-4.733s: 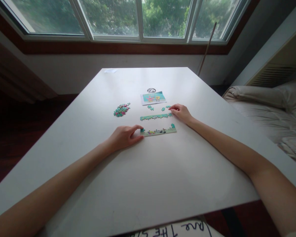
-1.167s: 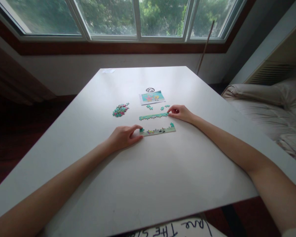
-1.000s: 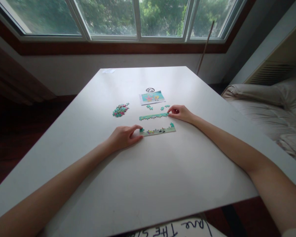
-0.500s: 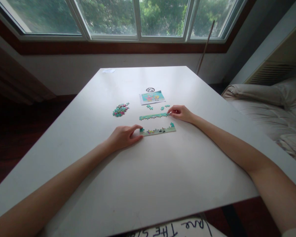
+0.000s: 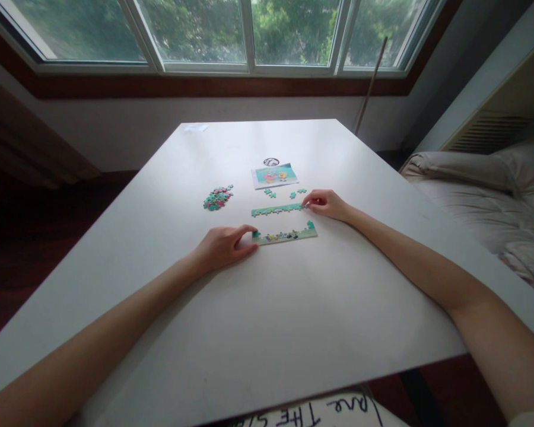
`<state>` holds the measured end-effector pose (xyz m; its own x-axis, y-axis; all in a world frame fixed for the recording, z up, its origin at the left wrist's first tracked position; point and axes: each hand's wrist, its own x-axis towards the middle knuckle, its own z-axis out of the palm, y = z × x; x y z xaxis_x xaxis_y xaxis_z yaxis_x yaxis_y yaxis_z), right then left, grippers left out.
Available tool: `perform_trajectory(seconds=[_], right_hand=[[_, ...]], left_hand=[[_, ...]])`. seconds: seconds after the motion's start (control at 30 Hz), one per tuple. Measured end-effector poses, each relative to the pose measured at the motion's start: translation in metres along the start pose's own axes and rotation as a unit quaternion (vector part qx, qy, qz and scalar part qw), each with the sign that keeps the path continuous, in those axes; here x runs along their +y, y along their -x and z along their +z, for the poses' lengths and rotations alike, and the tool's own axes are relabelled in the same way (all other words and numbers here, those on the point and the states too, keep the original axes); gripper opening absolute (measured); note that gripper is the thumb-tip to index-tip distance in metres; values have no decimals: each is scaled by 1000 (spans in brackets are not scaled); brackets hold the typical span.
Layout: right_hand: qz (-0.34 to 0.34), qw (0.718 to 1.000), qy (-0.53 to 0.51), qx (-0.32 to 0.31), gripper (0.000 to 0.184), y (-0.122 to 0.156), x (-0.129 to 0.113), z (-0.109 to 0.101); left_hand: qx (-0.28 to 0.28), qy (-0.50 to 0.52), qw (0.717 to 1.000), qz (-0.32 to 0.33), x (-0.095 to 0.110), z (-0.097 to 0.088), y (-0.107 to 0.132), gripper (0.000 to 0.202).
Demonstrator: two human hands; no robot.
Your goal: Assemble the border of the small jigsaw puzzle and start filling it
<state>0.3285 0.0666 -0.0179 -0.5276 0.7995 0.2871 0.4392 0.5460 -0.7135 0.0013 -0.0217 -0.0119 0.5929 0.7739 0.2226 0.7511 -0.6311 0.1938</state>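
On the white table (image 5: 267, 332) lie two joined rows of jigsaw pieces. My left hand (image 5: 225, 244) rests with its fingers curled, thumb and forefinger pinching the left end of the near strip (image 5: 287, 236). My right hand (image 5: 327, 204) has its fingers pressed on the right end of the far teal strip (image 5: 276, 209). A single teal piece (image 5: 310, 225) juts up at the near strip's right end. What lies under the right fingertips is hidden.
A heap of loose pieces (image 5: 217, 198) lies to the left. A few stray teal pieces (image 5: 270, 193) and a reference picture (image 5: 273, 175) sit beyond the strips, with a small round object (image 5: 271, 161) behind. Bedding (image 5: 480, 201) is at the right; windows are ahead.
Over the last seconds the right hand slid slightly left onto the far strip's right end. The left hand has stayed in place. The view shifted a little.
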Motion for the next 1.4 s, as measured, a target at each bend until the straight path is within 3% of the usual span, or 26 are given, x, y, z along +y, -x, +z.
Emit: perform_trajectory(seconds=[0.63, 1.23, 1.4], right_hand=[[20, 999, 21, 14, 19, 0, 1, 1], [-7, 1000, 7, -26, 24, 2, -4, -2], [-1, 999, 36, 27, 22, 1, -1, -1]], left_hand=[[0, 0, 1000, -1, 1, 0, 0, 37], [3, -1, 1000, 1, 0, 1, 0, 37], [-2, 0, 1000, 1, 0, 0, -1, 36]])
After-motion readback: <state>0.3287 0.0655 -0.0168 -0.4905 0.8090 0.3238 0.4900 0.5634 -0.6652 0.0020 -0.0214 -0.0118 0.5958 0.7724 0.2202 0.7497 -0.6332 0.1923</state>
